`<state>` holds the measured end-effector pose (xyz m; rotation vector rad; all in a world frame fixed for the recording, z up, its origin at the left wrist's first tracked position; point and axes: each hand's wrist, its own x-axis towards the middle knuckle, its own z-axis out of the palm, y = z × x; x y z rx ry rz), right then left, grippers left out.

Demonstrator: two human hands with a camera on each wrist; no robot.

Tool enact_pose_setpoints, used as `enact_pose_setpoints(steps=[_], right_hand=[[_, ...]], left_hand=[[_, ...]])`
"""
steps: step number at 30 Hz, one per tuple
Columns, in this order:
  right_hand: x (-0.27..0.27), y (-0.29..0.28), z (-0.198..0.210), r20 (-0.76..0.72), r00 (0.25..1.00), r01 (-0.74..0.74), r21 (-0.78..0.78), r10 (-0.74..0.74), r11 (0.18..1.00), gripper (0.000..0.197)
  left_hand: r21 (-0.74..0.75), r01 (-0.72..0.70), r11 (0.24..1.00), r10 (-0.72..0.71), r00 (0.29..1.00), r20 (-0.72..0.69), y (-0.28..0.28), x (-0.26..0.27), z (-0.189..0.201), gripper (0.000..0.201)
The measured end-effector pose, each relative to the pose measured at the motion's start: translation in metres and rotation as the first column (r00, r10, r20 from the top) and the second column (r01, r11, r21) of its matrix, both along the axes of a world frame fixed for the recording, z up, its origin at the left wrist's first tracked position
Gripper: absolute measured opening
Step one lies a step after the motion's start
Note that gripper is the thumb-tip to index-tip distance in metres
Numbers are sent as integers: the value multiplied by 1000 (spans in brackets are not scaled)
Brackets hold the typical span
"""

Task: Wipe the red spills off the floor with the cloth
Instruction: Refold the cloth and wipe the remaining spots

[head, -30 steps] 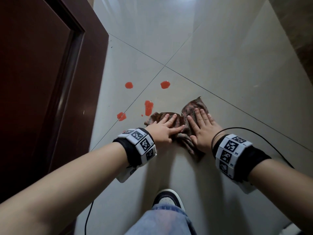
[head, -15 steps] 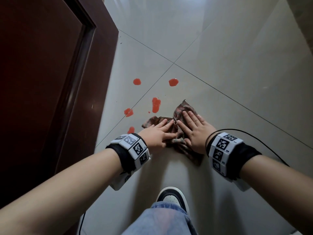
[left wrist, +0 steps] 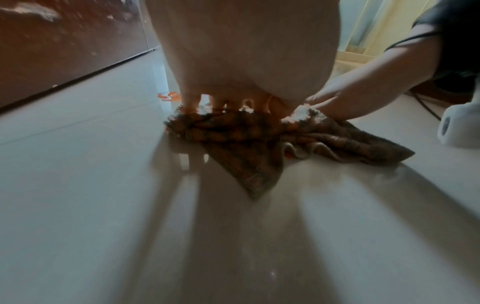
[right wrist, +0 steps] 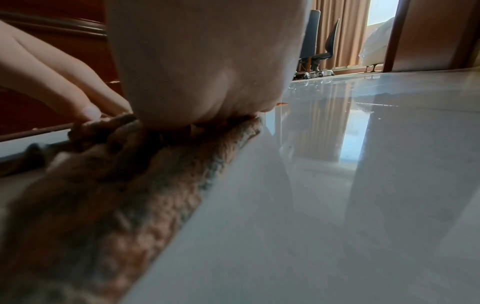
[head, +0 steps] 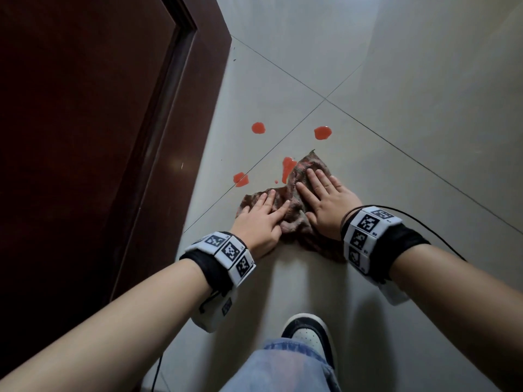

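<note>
Both palms flat, fingers straight: left hand and right hand pressing the cloth onto the floor, grip released, nothing clenched. Cloth bunched between the hands, far corner touching the long red spill. Best to keep even weight through the palms, push forward over that spill, then sweep toward the three others, keeping stained folds turned under. Dark door just beside, left.

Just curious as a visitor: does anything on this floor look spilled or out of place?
Yes. Red spills dot the pale floor near the door, one touching the crumpled cloth pressed flat by the left hand and right hand.
</note>
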<state>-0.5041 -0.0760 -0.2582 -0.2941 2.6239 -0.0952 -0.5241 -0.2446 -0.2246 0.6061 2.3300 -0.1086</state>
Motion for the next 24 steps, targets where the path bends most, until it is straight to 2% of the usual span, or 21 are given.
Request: enact_pose_setpoints(steps=[8,16,24], right_hand=[[-23,-3,0,-31,999,-10,-32,9,999,66],[-45,-3,3,-36,998,-50,-45,48,998,59],[-63,-4,1,-40,999,-36,-34,35,999,58]], left_hand=[[10,-64,998,64,997,-36,6,-19,0,60],[24,-112,993,112,994,-2,21,-43,3,60],[25,-129,991,130,990,-48,30,-64,0,63]])
